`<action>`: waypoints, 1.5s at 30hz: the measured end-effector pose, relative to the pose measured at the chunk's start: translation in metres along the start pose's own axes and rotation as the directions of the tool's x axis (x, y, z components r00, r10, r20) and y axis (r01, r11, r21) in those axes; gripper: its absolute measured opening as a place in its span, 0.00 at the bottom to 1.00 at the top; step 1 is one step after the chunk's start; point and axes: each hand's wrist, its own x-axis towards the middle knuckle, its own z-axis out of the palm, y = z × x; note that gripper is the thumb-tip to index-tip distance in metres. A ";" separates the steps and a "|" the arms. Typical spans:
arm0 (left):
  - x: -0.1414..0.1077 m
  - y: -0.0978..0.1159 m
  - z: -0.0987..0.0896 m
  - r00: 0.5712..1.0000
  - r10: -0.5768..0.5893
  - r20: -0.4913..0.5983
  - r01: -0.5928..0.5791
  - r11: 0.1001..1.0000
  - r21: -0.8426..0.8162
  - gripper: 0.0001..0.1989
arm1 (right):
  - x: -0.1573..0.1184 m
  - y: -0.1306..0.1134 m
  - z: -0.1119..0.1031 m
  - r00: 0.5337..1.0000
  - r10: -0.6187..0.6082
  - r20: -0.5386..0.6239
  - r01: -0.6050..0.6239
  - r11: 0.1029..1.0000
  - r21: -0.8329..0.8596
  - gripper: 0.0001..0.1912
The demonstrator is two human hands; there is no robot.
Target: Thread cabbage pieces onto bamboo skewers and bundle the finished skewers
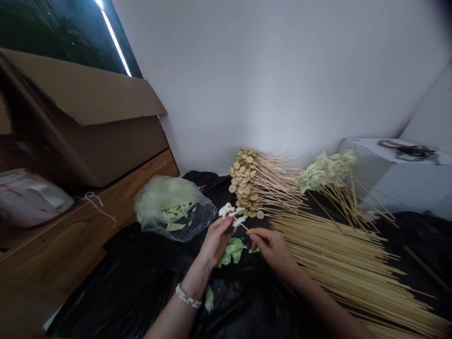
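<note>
Head view: the left hand (216,240) is closed around a skewer (243,226) just below its pale cabbage pieces (229,211); the right hand (273,252) has thumb and fingers together on the skewer's lower length; the hands stand close but apart, above a black plastic sheet (116,292). Torn leaves (231,252) lie directly beneath the hands; a clear bag (173,207) of cabbage sits to the left, near a wooden surface (70,235). Risks noted: the thin cabbage could split under finger pressure and drop from the skewer; a sharp skewer end, if it lies toward the left hand, could prick the fingers, though the tip is hidden. A tall stack of skewered rounds (245,183) stands close ahead; a knock from the skewer's free end could topple it. Bare skewers (353,263) lie loosely fanned beside the right forearm (310,292); an elbow sweep could scatter them; the slippery sheet offers little grip.
</note>
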 end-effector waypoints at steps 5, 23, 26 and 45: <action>0.002 0.001 -0.003 0.997 0.046 -0.057 -0.047 0.998 -0.030 0.16 | -0.001 0.001 0.002 0.998 -0.044 -0.036 0.041 0.997 -0.064 0.15; 0.001 0.008 -0.005 0.997 -0.069 0.037 0.075 0.974 -0.216 0.11 | -0.005 0.005 0.005 0.978 -0.207 -0.004 0.202 0.957 -0.207 0.14; 0.001 0.008 -0.004 0.996 -0.083 0.044 0.091 0.969 -0.230 0.10 | -0.004 0.003 0.004 0.993 -0.104 0.055 0.110 0.986 -0.124 0.16; 0.000 0.013 -0.004 0.991 -0.128 0.039 0.134 0.935 -0.328 0.20 | -0.003 0.004 0.007 0.989 -0.027 0.143 0.034 0.998 -0.047 0.17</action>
